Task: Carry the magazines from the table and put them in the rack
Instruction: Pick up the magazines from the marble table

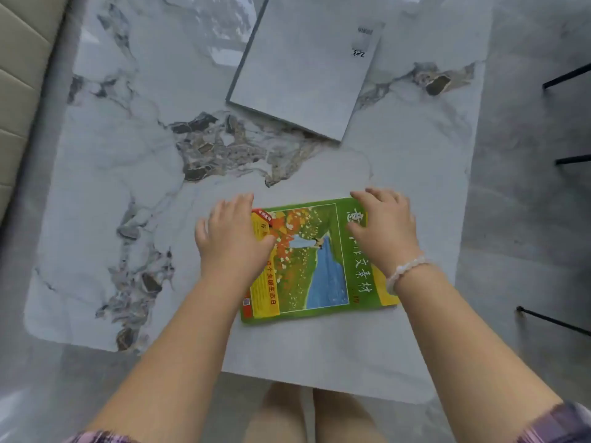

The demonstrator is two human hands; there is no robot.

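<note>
we see the green magazine (315, 260) lying flat near the front edge of the marble table (112, 193). our left hand (232, 233) rests on its left edge, fingers spread, gripping nothing. our right hand (385, 225) presses its right part, fingers likewise extended. a grey magazine (303, 68) lies well apart, farther back.

Counter (134, 129): pale marble-look top, grey and brown veining, rounded corners, glossy reflections of light at its far end. Floor (527, 219): grey, mottled, polished. Sofa (19, 91): cream, stitched cushions, at left edge. Thin black metal legs (566, 76): at right, standing on floor.
</note>
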